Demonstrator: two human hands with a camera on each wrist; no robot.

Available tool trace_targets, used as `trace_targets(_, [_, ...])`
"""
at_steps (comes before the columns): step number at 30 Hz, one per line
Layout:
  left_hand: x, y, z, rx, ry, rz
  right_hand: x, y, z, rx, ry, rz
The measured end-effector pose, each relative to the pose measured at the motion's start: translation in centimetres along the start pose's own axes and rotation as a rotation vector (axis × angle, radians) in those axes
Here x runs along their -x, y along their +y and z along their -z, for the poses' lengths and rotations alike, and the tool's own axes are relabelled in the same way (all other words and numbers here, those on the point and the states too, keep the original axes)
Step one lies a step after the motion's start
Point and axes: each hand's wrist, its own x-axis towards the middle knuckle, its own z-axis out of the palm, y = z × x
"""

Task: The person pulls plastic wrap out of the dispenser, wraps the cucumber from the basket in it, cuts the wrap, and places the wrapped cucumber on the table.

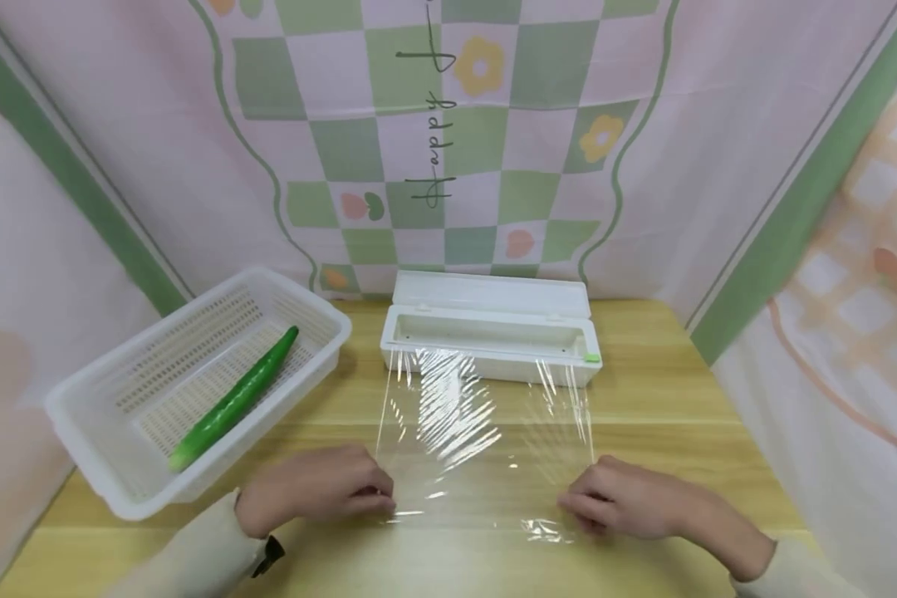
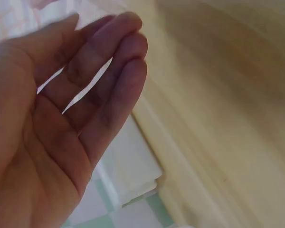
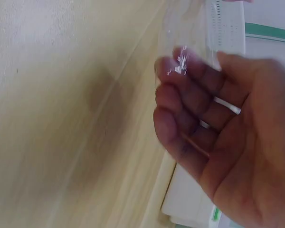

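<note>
A sheet of transparent cling film (image 1: 486, 457) stretches from a long white dispenser box (image 1: 486, 366) toward the near side of the table. Its near left corner is pinched by my left hand (image 1: 336, 483), and my right hand (image 1: 628, 498) pinches the near right corner. Between them the film is spread fairly flat and catches the light. The box's lid (image 1: 493, 292) stands raised at the back. In the left wrist view the fingers (image 2: 111, 90) bend toward the thumb; the right wrist view shows shiny film (image 3: 181, 61) at the fingertips.
On the left, a white slotted plastic basket (image 1: 187, 349) stands at an angle, holding a long green cucumber (image 1: 239, 403). The wooden table (image 1: 665, 399) meets patterned cloth (image 1: 448, 141) at the back and sides. A small green tab (image 1: 592, 358) sits on the box's right end.
</note>
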Motion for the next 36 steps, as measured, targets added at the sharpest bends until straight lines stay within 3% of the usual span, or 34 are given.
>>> trace_targets(8, [-0.8, -0.1, -1.5, -0.063, 0.004, 0.132, -0.3, 0.0, -0.9, 0.104, 0.053, -0.128])
trace_targets(14, [-1.0, 0.0, -1.9, -0.069, -0.013, 0.174, -0.6, -0.6, -1.5, 0.187, 0.047, -0.254])
trace_targets(19, [-1.0, 0.2, -1.9, -0.092, -0.033, 0.201, -0.7, -1.1, -1.5, 0.222, 0.033, -0.269])
trace_targets(25, [-0.6, 0.4, -1.4, -0.117, -0.045, 0.225, -0.3, -1.1, -0.9, 0.185, -0.01, -0.278])
trace_targets(28, [-0.5, 0.1, -0.6, -0.108, 0.013, 0.243, -0.1, -0.9, 0.1, 0.154, 0.029, -0.277])
trace_targets(32, [-0.7, -0.9, 0.9, -0.128, 0.15, 0.254, -0.1, -0.7, 1.8, 0.162, 0.146, -0.276])
trace_targets(36, [-1.4, -2.0, 2.6, -0.143, 0.285, 0.26, -0.1, -0.5, 3.5, 0.246, 0.289, -0.307])
